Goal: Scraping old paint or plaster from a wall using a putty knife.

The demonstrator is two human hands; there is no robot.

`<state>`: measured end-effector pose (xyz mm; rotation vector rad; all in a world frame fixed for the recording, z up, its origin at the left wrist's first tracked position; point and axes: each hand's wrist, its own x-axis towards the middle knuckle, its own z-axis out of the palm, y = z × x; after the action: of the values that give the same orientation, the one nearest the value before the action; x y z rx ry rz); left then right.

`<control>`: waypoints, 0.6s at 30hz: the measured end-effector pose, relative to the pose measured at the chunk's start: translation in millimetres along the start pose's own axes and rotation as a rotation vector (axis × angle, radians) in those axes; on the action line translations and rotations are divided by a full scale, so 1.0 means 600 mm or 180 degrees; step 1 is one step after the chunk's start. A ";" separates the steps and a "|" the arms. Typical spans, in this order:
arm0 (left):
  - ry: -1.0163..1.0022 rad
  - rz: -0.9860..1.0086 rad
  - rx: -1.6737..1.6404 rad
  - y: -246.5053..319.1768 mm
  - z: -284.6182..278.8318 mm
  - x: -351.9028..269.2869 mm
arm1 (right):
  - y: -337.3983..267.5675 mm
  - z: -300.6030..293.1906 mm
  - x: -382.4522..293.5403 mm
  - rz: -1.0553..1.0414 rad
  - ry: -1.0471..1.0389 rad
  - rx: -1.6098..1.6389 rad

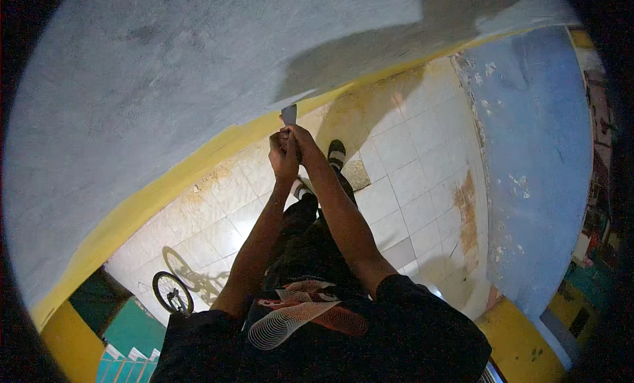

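Note:
Both hands meet in front of the grey-blue painted wall (148, 85), just above its yellow lower band (198, 155). Between them is a tool with a flat grey blade, which looks like a putty knife or scraper (289, 115); its blade points at the wall near the top of the yellow band. My right hand (302, 141) closes around its handle area. My left hand (283, 157) is pressed against the right one, its fingers bent around the same handle. Most of the handle is hidden by the fingers. Whether the blade touches the wall cannot be told.
Pale floor tiles (401, 175) lie underfoot, with brownish stains. A blue wall (535, 175) with chipped paint stands at the right. A bicycle wheel (172, 293) shows at the lower left, near a green surface (133, 328). My shoes (337, 152) stand close to the wall.

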<state>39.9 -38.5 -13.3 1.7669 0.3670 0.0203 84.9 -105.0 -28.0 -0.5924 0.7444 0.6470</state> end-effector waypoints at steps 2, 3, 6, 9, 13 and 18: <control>-0.0112 -0.0221 -0.0235 0.003 0.002 0.005 | -0.001 0.001 0.000 0.0094 -0.0447 0.0134; -0.0006 -0.0136 -0.0249 0.004 0.002 0.005 | -0.003 0.002 0.001 0.0188 -0.0378 0.0298; 0.0210 0.0026 -0.0075 0.006 0.005 -0.016 | 0.001 -0.007 -0.001 0.0123 -0.0333 0.0449; 0.0103 -0.0240 0.0021 0.001 0.010 -0.014 | 0.007 -0.022 0.016 0.0208 -0.0345 0.0263; 0.0187 -0.0033 0.0184 -0.003 0.014 0.006 | 0.017 -0.043 0.050 -0.0165 -0.0198 0.0154; 0.0125 -0.0091 -0.0037 -0.007 0.004 -0.009 | 0.023 -0.053 0.049 0.0335 -0.0942 0.0190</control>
<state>33.9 -41.2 -17.0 1.7514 0.4199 0.0367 78.2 -108.3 -72.5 -0.3931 0.5176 0.7873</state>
